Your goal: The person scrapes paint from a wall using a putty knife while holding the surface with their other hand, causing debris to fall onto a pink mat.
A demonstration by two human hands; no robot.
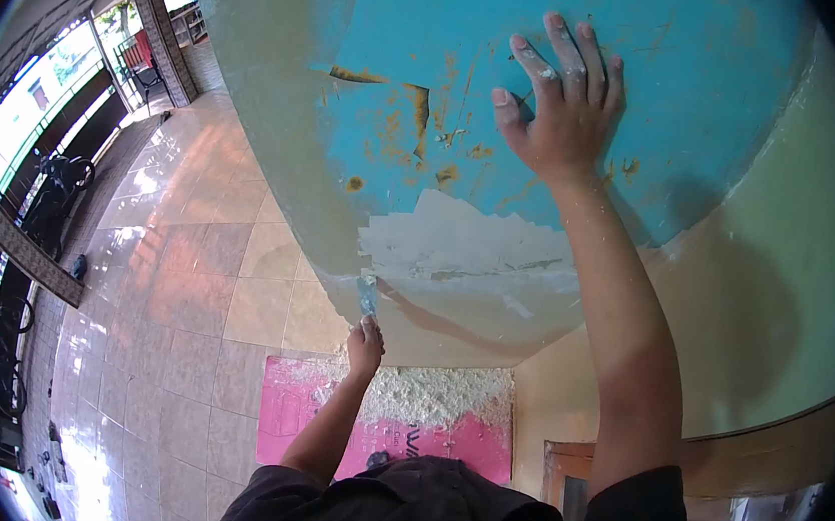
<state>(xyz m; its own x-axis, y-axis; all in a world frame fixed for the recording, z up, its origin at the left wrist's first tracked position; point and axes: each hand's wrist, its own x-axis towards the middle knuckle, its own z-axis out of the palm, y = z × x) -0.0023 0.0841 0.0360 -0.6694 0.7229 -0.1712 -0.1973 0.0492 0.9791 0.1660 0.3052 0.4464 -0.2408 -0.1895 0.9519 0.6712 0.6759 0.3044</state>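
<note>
My left hand (365,346) is wrapped round the handle of a scraper (367,296). The scraper's dusty blade meets the wall at the lower edge of a stripped pale grey patch (469,245). Higher up on the right, my right hand (573,110) lies with fingers spread against the blue painted surface (460,24), holding nothing. White dust coats its fingers. Rust-brown marks and a cracked, peeling strip (419,120) show on the blue paint to the left of this hand.
Below the wall, a pink sheet (292,419) on the floor carries a heap of pale scrapings (435,393). Tiled floor (194,279) extends left, toward a bicycle (6,362) and a motorcycle (57,191) by a railing. A wooden frame (569,461) stands at lower right.
</note>
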